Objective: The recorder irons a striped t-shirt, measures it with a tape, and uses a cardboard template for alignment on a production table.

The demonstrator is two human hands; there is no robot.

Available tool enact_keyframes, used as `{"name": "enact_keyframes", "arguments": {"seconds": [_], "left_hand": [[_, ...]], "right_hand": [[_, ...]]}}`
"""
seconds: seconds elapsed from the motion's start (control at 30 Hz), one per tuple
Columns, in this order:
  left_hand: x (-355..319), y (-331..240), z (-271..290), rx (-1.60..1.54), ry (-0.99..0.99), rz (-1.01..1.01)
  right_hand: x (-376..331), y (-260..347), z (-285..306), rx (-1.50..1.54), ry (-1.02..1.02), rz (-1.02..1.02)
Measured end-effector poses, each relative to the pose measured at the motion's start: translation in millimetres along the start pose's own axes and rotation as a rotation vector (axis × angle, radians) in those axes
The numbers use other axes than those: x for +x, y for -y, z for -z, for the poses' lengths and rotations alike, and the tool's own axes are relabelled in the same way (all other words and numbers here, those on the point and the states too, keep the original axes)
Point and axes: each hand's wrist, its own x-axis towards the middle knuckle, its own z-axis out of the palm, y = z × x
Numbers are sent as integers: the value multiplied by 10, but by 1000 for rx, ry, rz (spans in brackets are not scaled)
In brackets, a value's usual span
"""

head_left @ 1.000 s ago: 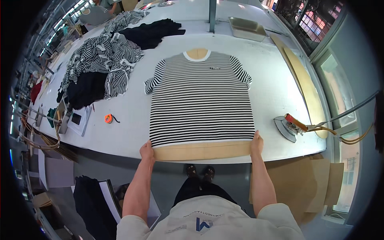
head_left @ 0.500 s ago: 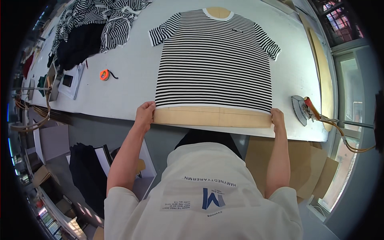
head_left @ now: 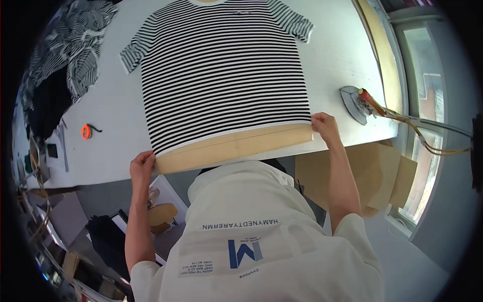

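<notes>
A black-and-white striped T-shirt (head_left: 226, 75) with white trim lies flat, its neck away from me. It is pulled over a tan board (head_left: 234, 144), whose near end sticks out below the white hem. My left hand (head_left: 142, 168) pinches the left corner of the hem, thumb and fingers closed at the board's edge. At the opposite corner, my right hand (head_left: 327, 129) grips the hem between thumb and fingertips. Both forearms reach forward from under short white sleeves.
On the white table (head_left: 108, 105), an iron (head_left: 356, 104) with a hose stands to the right. An orange tape measure (head_left: 86, 132) lies left, nearer than a heap of striped garments (head_left: 83, 55) and black cloth (head_left: 50, 103). Cardboard (head_left: 347, 176) is below the table at right.
The view has turned, so shirt, iron and tape measure appear farther left and the hem slants. Both hands keep their hold on the hem corners.
</notes>
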Motion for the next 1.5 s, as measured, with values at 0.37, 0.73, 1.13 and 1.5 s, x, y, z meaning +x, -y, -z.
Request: {"name": "enact_keyframes", "arguments": {"seconds": [0.37, 0.73, 1.13, 1.5], "left_hand": [[192, -196, 65, 86, -1, 46], [2368, -1647, 348, -3, -304, -189], [3145, -1779, 194, 193, -443, -343], [3064, -1831, 229, 236, -352, -263]], "right_hand": [[1, 218, 70, -141, 21, -86], [2254, 1463, 319, -186, -268, 272], [2957, 1767, 321, -247, -339, 114], [2784, 1818, 546, -242, -282, -18]]}}
